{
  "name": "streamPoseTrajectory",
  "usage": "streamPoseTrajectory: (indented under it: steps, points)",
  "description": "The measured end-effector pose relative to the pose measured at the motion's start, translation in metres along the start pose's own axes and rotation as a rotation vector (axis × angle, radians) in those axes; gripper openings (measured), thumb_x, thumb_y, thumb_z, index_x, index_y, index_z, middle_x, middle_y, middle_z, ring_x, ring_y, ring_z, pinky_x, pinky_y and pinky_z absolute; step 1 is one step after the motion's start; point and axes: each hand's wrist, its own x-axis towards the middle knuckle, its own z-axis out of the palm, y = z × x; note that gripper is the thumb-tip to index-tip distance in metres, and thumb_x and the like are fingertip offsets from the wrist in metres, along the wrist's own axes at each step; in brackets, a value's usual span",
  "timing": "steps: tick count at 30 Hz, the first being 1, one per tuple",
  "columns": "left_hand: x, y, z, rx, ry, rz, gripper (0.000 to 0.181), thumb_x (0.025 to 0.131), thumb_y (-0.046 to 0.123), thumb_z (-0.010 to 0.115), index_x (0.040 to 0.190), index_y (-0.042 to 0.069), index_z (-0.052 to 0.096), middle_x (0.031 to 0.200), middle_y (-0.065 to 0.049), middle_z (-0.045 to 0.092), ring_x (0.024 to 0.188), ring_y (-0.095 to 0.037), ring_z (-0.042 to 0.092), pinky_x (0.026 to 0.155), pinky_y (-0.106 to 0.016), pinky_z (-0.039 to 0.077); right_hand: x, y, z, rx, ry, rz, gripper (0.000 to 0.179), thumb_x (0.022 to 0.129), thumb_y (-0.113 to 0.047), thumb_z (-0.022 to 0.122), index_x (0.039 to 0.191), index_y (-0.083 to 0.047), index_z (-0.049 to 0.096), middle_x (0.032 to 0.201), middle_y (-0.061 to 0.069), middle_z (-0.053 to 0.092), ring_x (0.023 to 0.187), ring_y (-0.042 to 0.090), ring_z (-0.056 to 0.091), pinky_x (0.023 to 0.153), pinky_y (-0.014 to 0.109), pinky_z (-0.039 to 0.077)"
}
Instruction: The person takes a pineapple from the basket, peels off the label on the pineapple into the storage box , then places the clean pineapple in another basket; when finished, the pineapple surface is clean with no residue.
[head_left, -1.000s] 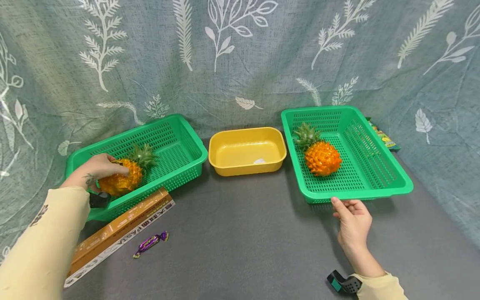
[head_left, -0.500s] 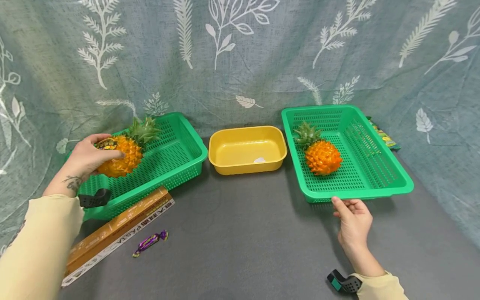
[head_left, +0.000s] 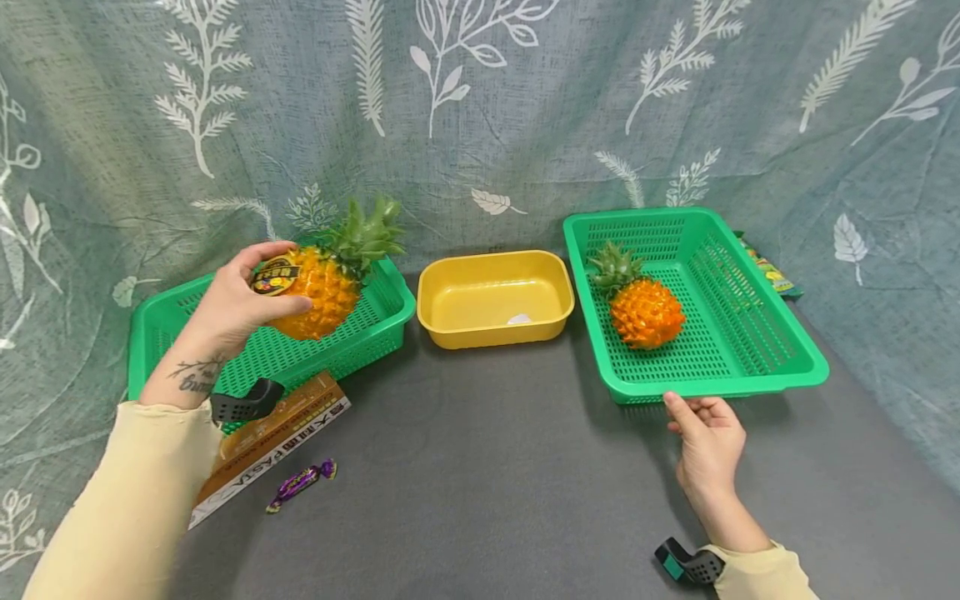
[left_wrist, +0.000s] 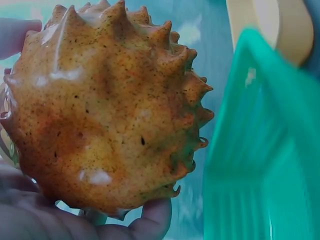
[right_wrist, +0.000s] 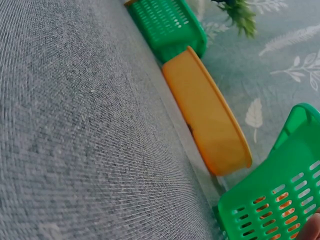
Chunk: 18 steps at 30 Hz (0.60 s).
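Observation:
My left hand [head_left: 247, 296] grips an orange toy pineapple [head_left: 330, 292] with green leaves, thumb on the near side and fingers over the far side. A dark round label shows between thumb and fingers. It is held up over the left green basket [head_left: 382, 346]; the left wrist view shows its spiky base [left_wrist: 105, 110] filling the palm. My right hand [head_left: 708, 442] pinches the near rim of the right green basket [head_left: 697, 387], thumb on top and fingers curled beneath. A second toy pineapple [head_left: 647, 315] lies inside that basket, leaves toward the back left.
Between the baskets stands a yellow tub [head_left: 495, 337] with a small white scrap inside. A brown pasta box [head_left: 277, 442] leans along the left basket, partly behind my left forearm. A purple wrapped candy [head_left: 302, 483] lies nearby. A green packet [head_left: 776, 271] shows behind the right basket.
The left hand has lifted the toy pineapple out of the left basket and carried it up and to the right. The right hand stays on its basket's rim.

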Motion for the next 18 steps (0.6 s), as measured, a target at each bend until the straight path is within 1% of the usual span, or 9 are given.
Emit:
streamPoseTrajectory:
  steps: [3,6,8,10,13,16,18]
  points:
    - [-0.001,0.002,0.02,0.018,-0.051,0.052,0.062,0.078,-0.006,0.066,0.129,0.023,0.044,0.114,0.004,0.042,0.083,-0.006,0.056,0.063,-0.019,0.051,0.0,0.0,0.0,0.002,-0.002,0.0,0.022,0.074,0.015,0.066,0.068,-0.005,0.061,0.059,-0.001,0.061,0.051,0.006,0.059,0.044,0.015,0.045]
    - [-0.004,0.003,0.037,-0.01,-0.11,0.107,0.064,0.076,-0.011,0.065,0.129,0.02,0.046,0.118,0.004,0.042,0.084,-0.008,0.057,0.065,-0.02,0.051,0.0,0.0,0.0,-0.001,-0.003,0.004,0.022,0.074,0.014,0.067,0.068,-0.006,0.061,0.059,-0.001,0.061,0.051,0.006,0.058,0.044,0.015,0.045]
    - [-0.006,0.004,0.049,0.01,-0.144,0.144,0.065,0.074,-0.011,0.065,0.128,0.02,0.047,0.12,0.006,0.041,0.086,-0.008,0.056,0.067,-0.02,0.051,0.0,0.0,-0.001,-0.002,-0.001,0.004,0.021,0.074,0.014,0.067,0.068,-0.005,0.061,0.059,-0.001,0.061,0.051,0.006,0.059,0.044,0.015,0.045]
    - [-0.008,0.003,0.059,-0.001,-0.187,0.178,0.065,0.072,-0.013,0.065,0.128,0.017,0.047,0.121,0.004,0.042,0.088,-0.009,0.056,0.069,-0.02,0.051,0.0,0.0,-0.001,0.01,-0.004,0.002,0.021,0.074,0.015,0.066,0.069,-0.004,0.061,0.059,-0.001,0.061,0.05,0.006,0.059,0.044,0.016,0.045]
    - [-0.011,-0.002,0.072,0.0,-0.253,0.211,0.065,0.07,-0.013,0.065,0.128,0.011,0.046,0.121,0.003,0.043,0.093,-0.009,0.055,0.072,-0.02,0.052,0.0,0.0,-0.001,0.026,-0.012,-0.004,0.021,0.074,0.016,0.066,0.069,-0.004,0.061,0.058,-0.001,0.061,0.05,0.006,0.059,0.044,0.015,0.045]
    - [-0.013,-0.01,0.082,0.006,-0.316,0.231,0.066,0.069,-0.012,0.066,0.129,0.004,0.045,0.121,-0.001,0.043,0.095,-0.01,0.054,0.075,-0.021,0.052,0.0,-0.001,-0.001,0.04,-0.02,-0.008,0.023,0.074,0.017,0.065,0.069,-0.005,0.062,0.059,-0.001,0.061,0.05,0.006,0.059,0.044,0.015,0.045]
    - [-0.015,-0.017,0.088,0.018,-0.355,0.243,0.067,0.068,-0.01,0.068,0.129,0.001,0.044,0.123,-0.004,0.042,0.096,-0.01,0.054,0.076,-0.022,0.052,0.0,-0.001,0.0,0.049,-0.022,-0.008,0.023,0.074,0.017,0.064,0.069,-0.005,0.062,0.059,-0.001,0.061,0.051,0.006,0.059,0.044,0.015,0.045]
